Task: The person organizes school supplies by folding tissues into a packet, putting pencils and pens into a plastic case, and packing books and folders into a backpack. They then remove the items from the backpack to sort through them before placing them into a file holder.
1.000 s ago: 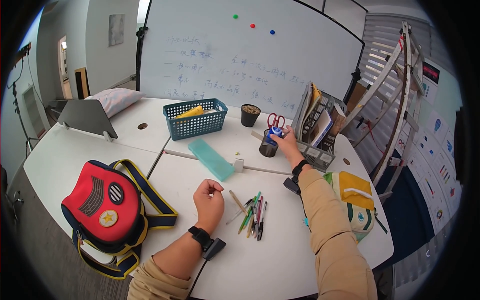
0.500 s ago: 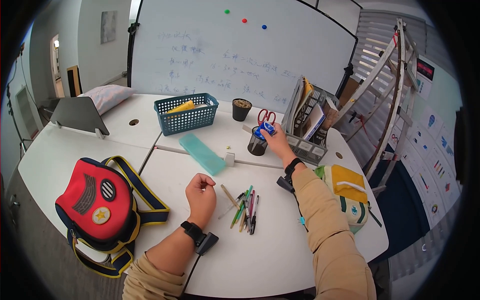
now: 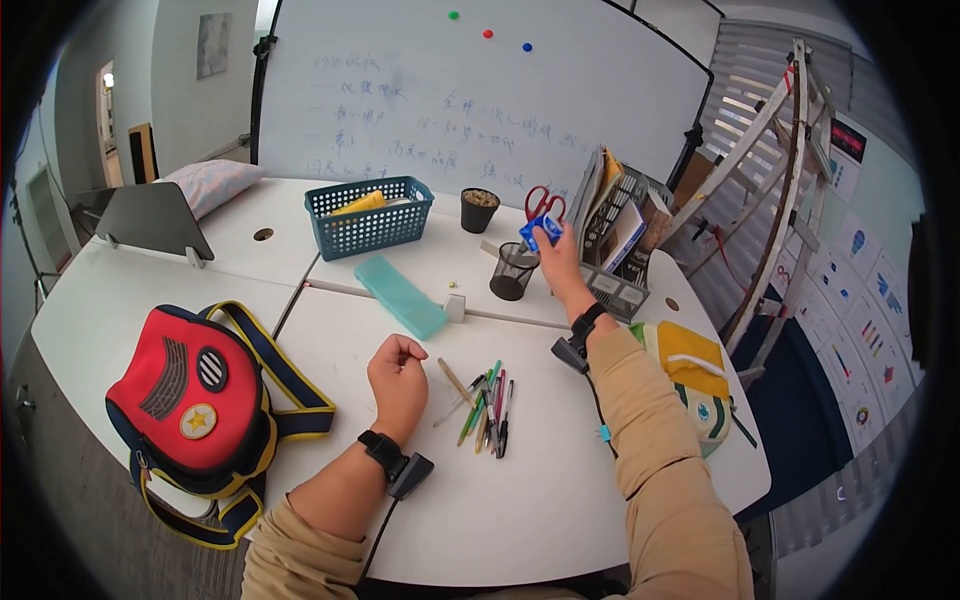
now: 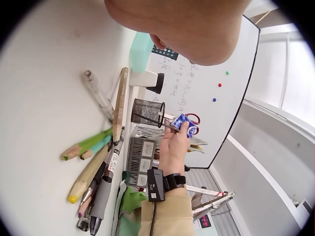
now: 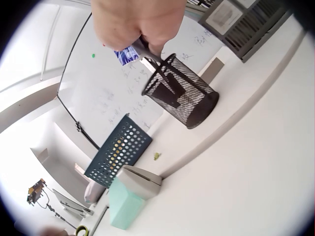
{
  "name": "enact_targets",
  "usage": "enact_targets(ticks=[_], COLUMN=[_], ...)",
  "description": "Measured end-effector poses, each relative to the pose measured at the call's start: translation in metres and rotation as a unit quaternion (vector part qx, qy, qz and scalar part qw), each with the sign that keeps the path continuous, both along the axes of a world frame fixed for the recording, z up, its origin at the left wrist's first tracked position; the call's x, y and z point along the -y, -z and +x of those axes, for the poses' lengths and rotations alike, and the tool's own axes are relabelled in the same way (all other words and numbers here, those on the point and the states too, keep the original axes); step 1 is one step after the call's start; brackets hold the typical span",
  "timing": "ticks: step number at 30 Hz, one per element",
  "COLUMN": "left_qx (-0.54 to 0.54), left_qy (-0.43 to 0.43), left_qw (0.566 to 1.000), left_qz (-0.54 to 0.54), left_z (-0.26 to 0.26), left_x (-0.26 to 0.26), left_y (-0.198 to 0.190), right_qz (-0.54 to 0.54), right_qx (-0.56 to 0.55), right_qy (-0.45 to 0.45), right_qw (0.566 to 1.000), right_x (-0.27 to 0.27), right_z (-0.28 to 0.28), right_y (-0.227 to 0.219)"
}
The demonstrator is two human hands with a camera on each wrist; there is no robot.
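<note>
My right hand [image 3: 562, 265] grips a small blue-and-white item [image 3: 540, 232] above the black mesh pen cup [image 3: 512, 274]. Red scissor handles [image 3: 545, 203] show just behind that item. In the right wrist view, a dark grey strip runs from the fingers down to the cup's rim; cannot tell whether it is part of the scissors. My left hand [image 3: 397, 385] rests idle over the table, its fingers loosely curled around nothing. Beside it lies a loose pile of pens and pencils [image 3: 490, 410], seen close up in the left wrist view.
A teal pencil case [image 3: 402, 298], a blue-green basket [image 3: 370, 240] and a potted plant [image 3: 479, 212] stand farther back. A grey file rack [image 3: 615, 292] is right of the cup. A red backpack [image 3: 185, 400] lies left, a yellow-and-cream bag [image 3: 695, 360] right.
My right hand has risen a little and drawn right of the cup with the blue-and-white item. The scissor handles shifted the same way. My left hand has stayed beside the pens.
</note>
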State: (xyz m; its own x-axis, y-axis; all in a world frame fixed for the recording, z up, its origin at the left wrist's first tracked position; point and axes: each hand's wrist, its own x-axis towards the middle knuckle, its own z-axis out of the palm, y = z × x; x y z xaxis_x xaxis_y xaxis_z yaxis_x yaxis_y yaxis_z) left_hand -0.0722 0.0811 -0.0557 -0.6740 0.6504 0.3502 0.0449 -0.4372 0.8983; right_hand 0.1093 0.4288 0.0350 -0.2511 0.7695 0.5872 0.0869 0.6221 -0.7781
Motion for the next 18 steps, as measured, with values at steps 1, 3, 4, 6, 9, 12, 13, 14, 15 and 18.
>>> enact_targets(ticks=[1, 3, 4, 6, 9, 12, 13, 14, 15, 18], left_qx=[0.001, 0.003, 0.004, -0.002, 0.003, 0.006, 0.006, 0.006, 0.006, 0.004], left_qy=[0.001, -0.002, -0.003, -0.009, -0.006, -0.007, -0.009, -0.010, -0.010, -0.014], left_qw=[1.000, 1.000, 1.000, 1.000, 1.000, 1.000, 1.000, 1.000, 1.000, 1.000], left_qz=[0.001, 0.003, 0.005, 0.004, 0.008, 0.014, 0.016, 0.015, 0.015, 0.014], left_z=[0.000, 0.000, 0.000, -0.001, -0.002, -0.002, -0.003, -0.003, -0.003, -0.004], left_x=[0.000, 0.000, -0.001, -0.002, -0.002, -0.002, -0.003, -0.003, -0.003, -0.004], left_y=[0.000, -0.001, -0.001, -0.001, -0.001, -0.001, -0.001, 0.000, 0.000, 0.000], right_qz=[-0.022, -0.067, -0.045, -0.011, 0.005, 0.025, 0.044, 0.063, 0.084, 0.065], right_qx=[-0.036, -0.109, -0.095, -0.096, -0.101, -0.068, -0.022, 0.024, 0.070, 0.285], right_qy=[-0.027, -0.082, -0.078, -0.069, -0.103, -0.140, -0.149, -0.158, -0.167, -0.216], right_qw=[0.999, 0.988, 0.991, 0.993, 0.990, 0.988, 0.988, 0.985, 0.980, 0.932], right_x=[0.008, 0.019, 0.020, 0.022, 0.032, 0.070, 0.084, 0.100, 0.116, 0.164], right_z=[-0.002, -0.003, -0.002, 0.000, 0.005, 0.008, 0.010, 0.013, 0.016, 0.029], right_y=[-0.010, -0.025, -0.031, -0.043, -0.059, -0.085, -0.092, -0.098, -0.105, -0.121])
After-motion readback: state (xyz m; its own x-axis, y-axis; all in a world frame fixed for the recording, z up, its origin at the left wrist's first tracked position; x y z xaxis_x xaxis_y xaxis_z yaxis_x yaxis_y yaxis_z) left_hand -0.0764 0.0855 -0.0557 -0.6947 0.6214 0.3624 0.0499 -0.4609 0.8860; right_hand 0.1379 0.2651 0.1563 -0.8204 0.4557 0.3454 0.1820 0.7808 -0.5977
